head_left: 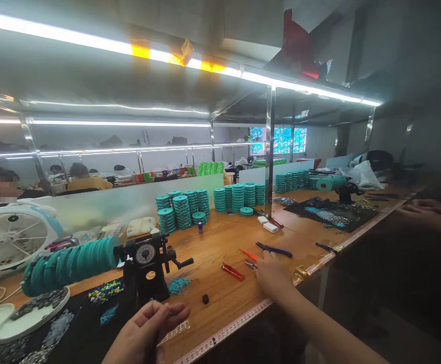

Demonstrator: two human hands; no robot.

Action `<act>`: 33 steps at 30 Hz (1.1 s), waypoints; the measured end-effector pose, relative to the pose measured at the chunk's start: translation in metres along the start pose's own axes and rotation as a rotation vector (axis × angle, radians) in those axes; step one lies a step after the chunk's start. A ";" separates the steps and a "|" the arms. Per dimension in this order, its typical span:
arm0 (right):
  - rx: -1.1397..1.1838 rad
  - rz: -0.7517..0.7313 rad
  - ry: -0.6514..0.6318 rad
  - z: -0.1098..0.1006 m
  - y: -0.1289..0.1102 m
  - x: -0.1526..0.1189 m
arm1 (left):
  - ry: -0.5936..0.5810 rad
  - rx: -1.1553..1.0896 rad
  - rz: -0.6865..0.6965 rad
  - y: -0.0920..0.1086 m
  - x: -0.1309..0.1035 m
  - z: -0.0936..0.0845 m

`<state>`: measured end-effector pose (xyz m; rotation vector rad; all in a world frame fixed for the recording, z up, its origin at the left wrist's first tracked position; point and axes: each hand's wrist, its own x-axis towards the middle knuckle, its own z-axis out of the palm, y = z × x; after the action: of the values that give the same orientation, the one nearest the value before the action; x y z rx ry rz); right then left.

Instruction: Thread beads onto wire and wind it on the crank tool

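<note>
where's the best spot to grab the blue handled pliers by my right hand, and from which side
Grip the blue-handled pliers by the two handles, which run toward the right end; the dark jaws point left, toward the orange-handled tool. Probably come from above, just beyond your right hand, since they lie flat on the wooden bench.

Landmark: black winding machine (146, 270) with round dial, on the wooden bench (220, 242). Left hand (146, 331) sits just in front of it, fingers pinched on something too small to identify. Right hand (271, 275) lies to its right, touching small pliers (251, 264); a red tool (232, 271) lies between. Teal spool stacks (182, 207) stand behind the machine.
</note>
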<state>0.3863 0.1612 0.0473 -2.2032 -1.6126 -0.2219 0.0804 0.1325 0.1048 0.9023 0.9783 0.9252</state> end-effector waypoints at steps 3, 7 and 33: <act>0.048 0.025 0.000 0.004 -0.005 -0.004 | -0.018 -0.006 0.041 0.005 0.010 0.016; 0.229 0.006 0.026 0.000 -0.021 -0.014 | -0.049 -0.005 0.068 0.007 0.031 0.031; 1.488 0.183 -0.337 0.013 -0.134 -0.032 | -0.045 -0.080 0.238 0.008 0.075 0.059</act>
<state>0.2485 0.1723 0.0536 -1.1438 -1.0079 1.0880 0.1548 0.1934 0.1095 0.9812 0.8010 1.1319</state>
